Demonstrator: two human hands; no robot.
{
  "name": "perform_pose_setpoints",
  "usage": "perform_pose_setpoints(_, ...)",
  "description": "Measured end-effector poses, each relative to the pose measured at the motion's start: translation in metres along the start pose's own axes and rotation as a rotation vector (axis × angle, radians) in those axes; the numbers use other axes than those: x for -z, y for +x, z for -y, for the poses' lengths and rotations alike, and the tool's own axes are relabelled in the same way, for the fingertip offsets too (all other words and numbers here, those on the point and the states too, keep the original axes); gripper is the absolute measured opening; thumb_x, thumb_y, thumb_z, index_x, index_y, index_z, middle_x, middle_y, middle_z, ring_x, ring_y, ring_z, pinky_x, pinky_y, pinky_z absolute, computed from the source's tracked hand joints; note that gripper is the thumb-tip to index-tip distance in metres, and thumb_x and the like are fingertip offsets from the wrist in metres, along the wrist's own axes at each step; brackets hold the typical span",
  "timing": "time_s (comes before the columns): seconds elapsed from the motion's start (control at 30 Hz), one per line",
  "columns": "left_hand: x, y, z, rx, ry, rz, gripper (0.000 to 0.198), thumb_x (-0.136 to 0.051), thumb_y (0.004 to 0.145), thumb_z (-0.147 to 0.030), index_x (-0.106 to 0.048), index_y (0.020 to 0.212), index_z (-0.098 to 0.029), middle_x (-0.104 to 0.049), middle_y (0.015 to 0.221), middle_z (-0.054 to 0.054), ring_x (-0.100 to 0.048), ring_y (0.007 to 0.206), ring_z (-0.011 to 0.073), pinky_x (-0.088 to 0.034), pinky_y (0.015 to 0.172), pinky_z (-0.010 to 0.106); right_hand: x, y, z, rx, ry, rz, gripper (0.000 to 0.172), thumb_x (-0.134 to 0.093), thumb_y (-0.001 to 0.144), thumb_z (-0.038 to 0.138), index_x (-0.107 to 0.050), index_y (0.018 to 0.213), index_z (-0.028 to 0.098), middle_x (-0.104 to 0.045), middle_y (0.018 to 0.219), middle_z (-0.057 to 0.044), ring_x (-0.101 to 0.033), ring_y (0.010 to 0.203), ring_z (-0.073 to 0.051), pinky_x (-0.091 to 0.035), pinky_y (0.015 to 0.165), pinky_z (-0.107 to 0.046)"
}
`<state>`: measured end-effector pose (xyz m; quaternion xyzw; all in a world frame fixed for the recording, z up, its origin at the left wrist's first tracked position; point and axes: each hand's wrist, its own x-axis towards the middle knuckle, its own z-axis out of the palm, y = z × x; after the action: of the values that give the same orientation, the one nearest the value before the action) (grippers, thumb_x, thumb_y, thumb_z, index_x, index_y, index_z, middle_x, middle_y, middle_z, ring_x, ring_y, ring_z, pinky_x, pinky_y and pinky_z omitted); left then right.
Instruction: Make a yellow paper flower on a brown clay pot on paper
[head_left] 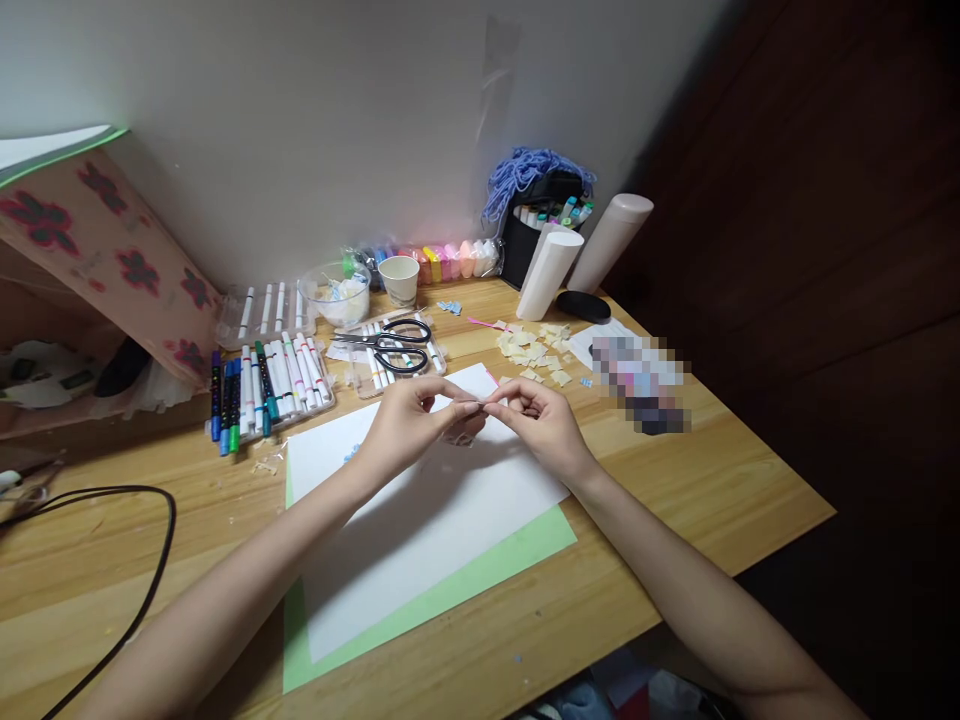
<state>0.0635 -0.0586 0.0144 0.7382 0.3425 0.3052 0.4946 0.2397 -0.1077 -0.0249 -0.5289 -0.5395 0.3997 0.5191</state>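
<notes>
Bare forearms (247, 580) reach over white paper, fingertips meeting on a small piece

Both arms rise from the bottom edge and converge above a white sheet (420, 530), which lies on a green sheet (495, 572) on a wood-grain table (727, 500). The left hand (409, 420) is nearly closed, thumb and forefinger pinched at the tips. The right hand (544, 415) is pinched the same way, its other fingers curled in. Between the two sets of fingertips, over the far part of the white sheet, is a small piece (482, 404); it looks thin, though it is too small and too much covered to say what it is.

Blue bits (351, 452) lie on the white sheet beside the left wrist. Beyond the left hand, black-handled scissors (379, 342) rest across a case of markers, near a paper cup (399, 280) and a clear bowl (361, 308). More markers (277, 380) lie grouped to the left. Past the right hand, pale yellow pieces (529, 350) are scattered, with a white cylinder (550, 275) standing behind them. A black cable (169, 540) curves along the left side.
</notes>
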Motion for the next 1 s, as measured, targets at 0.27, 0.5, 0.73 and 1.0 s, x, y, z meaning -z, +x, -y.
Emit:
perform_pose_setpoints(0.27, -0.002, -0.003, -0.004, -0.163, 0.194, -0.107, 0.019, -0.061, 0.080, -0.031, -0.064, 0.068, -0.016, -0.063, 0.068, 0.002, -0.053, 0.067, 0.0133, -0.039, 0.062, 0.027, -0.002, -0.007, 0.004, 0.060, -0.109, -0.006, 0.018, -0.059, 0.082, 0.035, -0.054, 0.077, 0.019, -0.026, 0.054, 0.008, -0.025, 0.048, -0.008, -0.019, 0.047, -0.025)
perform_pose_setpoints(0.5, 0.005, -0.002, -0.008, -0.098, 0.123, -0.098, 0.021, -0.060, 0.081, -0.031, -0.060, 0.067, -0.016, -0.060, 0.066, 0.000, -0.052, 0.066, 0.0119, -0.040, 0.063, 0.025, 0.005, -0.003, 0.005, 0.036, -0.100, 0.145, 0.018, -0.059, 0.083, 0.036, -0.054, 0.080, 0.019, -0.041, 0.060, 0.006, -0.036, 0.054, -0.009, -0.026, 0.051, -0.024)
perform_pose_setpoints(0.73, 0.011, -0.001, -0.010, -0.171, 0.261, -0.025, 0.021, -0.055, 0.085, -0.032, -0.069, 0.078, -0.018, -0.067, 0.075, 0.003, -0.055, 0.071, 0.0132, -0.038, 0.063, 0.025, 0.004, -0.005, 0.005, 0.109, -0.138, 0.058, 0.024, -0.057, 0.084, 0.033, -0.053, 0.067, 0.017, -0.043, 0.058, 0.004, -0.036, 0.055, -0.009, -0.027, 0.053, -0.024)
perform_pose_setpoints(1.0, 0.008, -0.007, -0.009, -0.305, 0.465, -0.066, 0.020, -0.054, 0.085, -0.025, -0.066, 0.071, -0.016, -0.060, 0.068, 0.003, -0.051, 0.068, 0.0142, -0.035, 0.066, 0.028, 0.006, -0.003, 0.001, 0.160, -0.230, 0.320, 0.022, -0.050, 0.088, 0.036, -0.054, 0.076, 0.018, -0.045, 0.061, 0.004, -0.038, 0.054, -0.009, -0.028, 0.052, -0.022)
